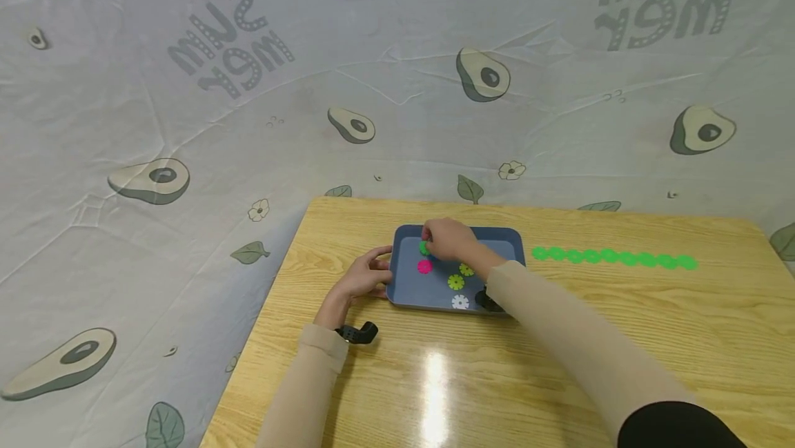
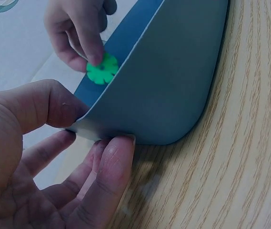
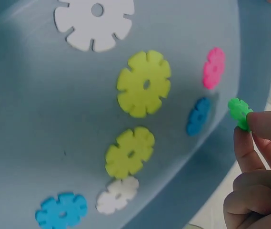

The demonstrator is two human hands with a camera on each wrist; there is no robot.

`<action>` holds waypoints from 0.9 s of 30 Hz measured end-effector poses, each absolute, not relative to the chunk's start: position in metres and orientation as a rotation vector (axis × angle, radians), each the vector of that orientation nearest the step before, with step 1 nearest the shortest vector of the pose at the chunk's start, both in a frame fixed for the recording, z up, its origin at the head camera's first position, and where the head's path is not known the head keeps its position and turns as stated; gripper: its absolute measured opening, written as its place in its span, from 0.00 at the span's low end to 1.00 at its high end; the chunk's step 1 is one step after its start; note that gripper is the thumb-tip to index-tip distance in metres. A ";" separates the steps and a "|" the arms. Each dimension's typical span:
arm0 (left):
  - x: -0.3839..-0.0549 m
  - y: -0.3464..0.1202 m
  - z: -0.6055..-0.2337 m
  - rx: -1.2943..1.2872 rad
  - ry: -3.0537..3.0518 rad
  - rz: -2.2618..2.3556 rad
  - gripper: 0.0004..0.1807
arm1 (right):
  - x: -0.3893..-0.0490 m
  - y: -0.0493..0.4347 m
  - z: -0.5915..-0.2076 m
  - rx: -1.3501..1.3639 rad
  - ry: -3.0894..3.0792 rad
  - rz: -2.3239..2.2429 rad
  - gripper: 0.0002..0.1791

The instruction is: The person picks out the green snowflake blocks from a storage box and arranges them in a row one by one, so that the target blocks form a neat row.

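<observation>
My right hand (image 1: 448,237) is over the far left part of a blue-grey tray (image 1: 404,293), pinching a green notched plastic disc (image 3: 239,113) between thumb and fingertips. At the tray's left side, my left hand (image 2: 54,157) grips the rim and outer wall with its fingers. In the tray lie a pink disc (image 3: 214,67), two yellow-green discs (image 3: 144,84), a large white disc (image 3: 95,21), a smaller white disc (image 3: 117,194) and two blue discs (image 3: 61,211). My right forearm hides part of the tray in the head view.
Right of the tray, a long row of green discs (image 1: 609,256) lies on the wooden table (image 1: 497,379). Behind and to the left hangs a pale sheet (image 1: 397,34) printed with avocados. A black wrist camera (image 1: 360,333) sits at my left wrist.
</observation>
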State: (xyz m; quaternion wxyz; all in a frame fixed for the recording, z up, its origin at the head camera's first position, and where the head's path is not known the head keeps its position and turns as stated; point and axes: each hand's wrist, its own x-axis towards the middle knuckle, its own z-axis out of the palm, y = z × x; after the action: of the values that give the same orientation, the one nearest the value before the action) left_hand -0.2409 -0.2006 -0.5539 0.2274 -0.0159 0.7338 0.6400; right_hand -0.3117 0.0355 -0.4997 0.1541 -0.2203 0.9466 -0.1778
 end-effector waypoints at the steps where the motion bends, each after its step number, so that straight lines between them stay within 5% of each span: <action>1: -0.241 -0.200 -0.553 -0.038 2.025 1.761 0.39 | -0.311 0.038 -0.496 -0.645 2.715 -0.520 0.10; 27: -0.240 -0.199 -0.556 -0.032 2.066 1.752 0.40 | -0.292 0.151 -0.445 -0.590 2.902 -0.671 0.12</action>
State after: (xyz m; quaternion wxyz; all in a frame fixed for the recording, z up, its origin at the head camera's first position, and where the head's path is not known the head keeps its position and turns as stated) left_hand -0.2404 -0.1991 -0.5565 0.2147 -0.0115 0.7449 0.6316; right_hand -0.2921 0.1509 -0.4449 0.0527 -0.1940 0.9544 -0.2207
